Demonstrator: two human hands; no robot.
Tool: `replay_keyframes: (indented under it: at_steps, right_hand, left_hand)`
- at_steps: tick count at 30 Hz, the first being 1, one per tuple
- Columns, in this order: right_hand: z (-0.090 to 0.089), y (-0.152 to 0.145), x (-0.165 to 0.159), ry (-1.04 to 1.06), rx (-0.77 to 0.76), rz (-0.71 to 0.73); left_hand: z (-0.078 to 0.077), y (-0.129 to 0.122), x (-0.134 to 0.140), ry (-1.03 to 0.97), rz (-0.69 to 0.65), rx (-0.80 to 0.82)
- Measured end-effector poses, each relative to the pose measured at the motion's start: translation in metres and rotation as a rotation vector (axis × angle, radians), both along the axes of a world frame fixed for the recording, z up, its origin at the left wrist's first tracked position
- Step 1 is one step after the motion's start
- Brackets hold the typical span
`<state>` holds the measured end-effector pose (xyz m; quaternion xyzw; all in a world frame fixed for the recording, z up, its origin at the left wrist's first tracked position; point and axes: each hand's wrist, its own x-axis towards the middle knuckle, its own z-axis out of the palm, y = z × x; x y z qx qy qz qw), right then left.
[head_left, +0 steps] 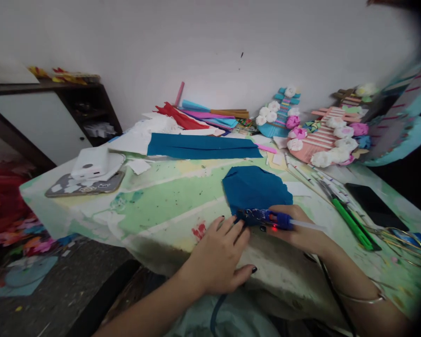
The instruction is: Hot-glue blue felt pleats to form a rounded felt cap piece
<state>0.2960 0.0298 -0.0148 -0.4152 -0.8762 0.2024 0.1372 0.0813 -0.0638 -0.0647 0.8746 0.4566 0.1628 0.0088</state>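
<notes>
My right hand [303, 229] is wrapped round a blue glue gun [266, 218], with a whitish glue stick sticking out of its back and a small red light glowing. The gun's nozzle points left, at the near edge of a dark blue crepe paper piece [256, 187] lying on the table. My left hand [221, 255] rests at the table's front edge with fingers stretched out and thumb apart. Its fingertips are by the nozzle and the paper's near edge; whether they touch the paper I cannot tell. A long blue crepe strip [203, 146] lies farther back.
Paper-flower guitar shapes [331, 135] lean at the back right. A green cutter [354, 224], a black phone [375, 206] and scissors [403, 241] lie right. At left, a white box [91, 163] sits on a grey case [105, 185]. Coloured paper rolls [214, 113] lie by the wall.
</notes>
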Motion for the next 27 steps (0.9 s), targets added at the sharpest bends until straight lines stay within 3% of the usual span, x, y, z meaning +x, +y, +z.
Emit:
replay_keyframes:
  at_steps: [13, 27]
  right_hand:
    - [0.003, -0.004, -0.004, -0.175, 0.002, 0.023]
    - [0.006, -0.007, -0.004, -0.101, -0.02, 0.021]
  left_hand:
    - [0.0, 0.01, -0.004, -0.199, 0.027, 0.04]
    - [0.004, 0.014, -0.005, -0.057, 0.07, 0.074]
